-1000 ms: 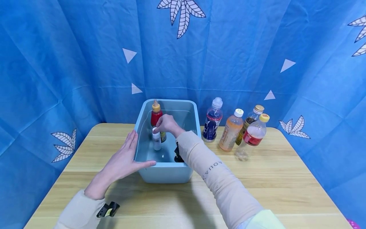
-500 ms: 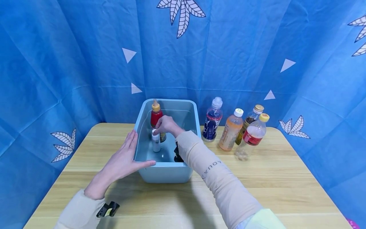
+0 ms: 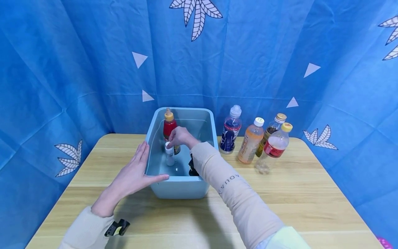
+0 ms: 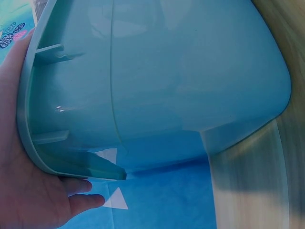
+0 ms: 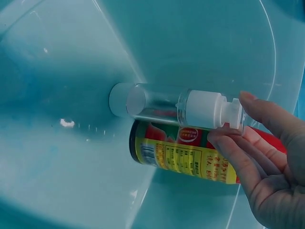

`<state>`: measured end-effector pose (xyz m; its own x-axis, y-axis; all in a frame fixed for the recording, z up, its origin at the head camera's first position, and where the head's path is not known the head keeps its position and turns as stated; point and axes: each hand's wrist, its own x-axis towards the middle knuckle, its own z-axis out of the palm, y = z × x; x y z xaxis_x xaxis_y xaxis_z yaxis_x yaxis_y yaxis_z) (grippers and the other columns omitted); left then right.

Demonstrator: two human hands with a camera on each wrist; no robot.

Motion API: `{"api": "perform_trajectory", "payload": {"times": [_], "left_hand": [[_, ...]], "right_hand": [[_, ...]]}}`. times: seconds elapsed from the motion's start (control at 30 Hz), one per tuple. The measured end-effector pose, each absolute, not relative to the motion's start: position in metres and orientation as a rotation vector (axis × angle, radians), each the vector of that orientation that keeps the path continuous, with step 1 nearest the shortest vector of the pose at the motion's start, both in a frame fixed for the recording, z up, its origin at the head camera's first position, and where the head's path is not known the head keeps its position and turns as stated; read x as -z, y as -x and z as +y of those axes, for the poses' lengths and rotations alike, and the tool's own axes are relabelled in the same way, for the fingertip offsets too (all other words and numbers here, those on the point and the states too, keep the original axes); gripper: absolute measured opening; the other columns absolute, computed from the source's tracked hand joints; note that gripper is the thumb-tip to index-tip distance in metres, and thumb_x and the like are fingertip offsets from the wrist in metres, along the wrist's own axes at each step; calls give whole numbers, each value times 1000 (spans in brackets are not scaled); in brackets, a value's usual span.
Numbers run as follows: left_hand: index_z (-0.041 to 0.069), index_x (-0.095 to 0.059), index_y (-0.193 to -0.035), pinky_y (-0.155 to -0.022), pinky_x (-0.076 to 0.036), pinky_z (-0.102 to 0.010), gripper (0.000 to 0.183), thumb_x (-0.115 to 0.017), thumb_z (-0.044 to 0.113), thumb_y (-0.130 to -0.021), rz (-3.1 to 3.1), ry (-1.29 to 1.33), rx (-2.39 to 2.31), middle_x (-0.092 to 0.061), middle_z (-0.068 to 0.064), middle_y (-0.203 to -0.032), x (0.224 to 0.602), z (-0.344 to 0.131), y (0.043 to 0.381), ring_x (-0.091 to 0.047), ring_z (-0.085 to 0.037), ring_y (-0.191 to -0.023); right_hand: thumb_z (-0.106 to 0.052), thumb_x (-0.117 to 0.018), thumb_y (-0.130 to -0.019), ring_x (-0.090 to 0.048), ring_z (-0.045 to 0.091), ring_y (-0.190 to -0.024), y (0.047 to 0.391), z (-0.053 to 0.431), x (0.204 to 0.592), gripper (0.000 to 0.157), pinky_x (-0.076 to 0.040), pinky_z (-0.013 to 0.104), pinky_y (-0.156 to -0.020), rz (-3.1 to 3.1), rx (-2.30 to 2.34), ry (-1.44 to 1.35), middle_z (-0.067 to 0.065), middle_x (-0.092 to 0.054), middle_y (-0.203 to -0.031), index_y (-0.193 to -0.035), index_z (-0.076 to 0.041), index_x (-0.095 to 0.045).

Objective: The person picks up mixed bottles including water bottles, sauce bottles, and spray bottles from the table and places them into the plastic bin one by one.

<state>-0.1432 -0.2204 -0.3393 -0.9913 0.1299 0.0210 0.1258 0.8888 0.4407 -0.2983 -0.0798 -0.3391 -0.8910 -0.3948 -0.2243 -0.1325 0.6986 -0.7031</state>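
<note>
A small clear pump bottle point(image 5: 162, 102) with a white pump stands inside the light blue plastic bin point(image 3: 181, 188). My right hand point(image 3: 182, 136) reaches into the bin and pinches the bottle's top between thumb and fingers. Right beside it stands a red squeeze bottle point(image 3: 169, 128) with a yellow cap, whose yellow and red label point(image 5: 190, 160) faces the right wrist camera. My left hand point(image 3: 132, 175) rests on the bin's near left corner. Its fingers lie straight along the left rim and its thumb lies on the front rim.
To the bin's right stand a dark blue-labelled bottle point(image 3: 230, 135), an orange bottle point(image 3: 250, 143), a dark-liquid bottle point(image 3: 268, 135) and a red-labelled clear bottle point(image 3: 275, 147). The wooden table point(image 3: 298, 207) backs onto a blue curtain point(image 3: 258, 62).
My right hand has moved down slightly with the pump bottle, which now sits a little lower in the bin. The left hand has stayed on the rim.
</note>
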Motion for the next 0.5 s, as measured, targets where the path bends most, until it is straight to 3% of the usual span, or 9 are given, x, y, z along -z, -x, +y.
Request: {"api": "perform_trajectory", "payload": {"times": [0.5], "left_hand": [[6,3,-142,-88,-30,-62,119,-55,73,-62,3034,-192,-717,3,-16,-147,339,-221,143,-5,-38,-131]], "right_hand": [[-18,-75,-71,-53,17,-82,296,-78,334,16,-45,32,-71,2537,990,414,1,-60,-82,-78,-8,-65]]}}
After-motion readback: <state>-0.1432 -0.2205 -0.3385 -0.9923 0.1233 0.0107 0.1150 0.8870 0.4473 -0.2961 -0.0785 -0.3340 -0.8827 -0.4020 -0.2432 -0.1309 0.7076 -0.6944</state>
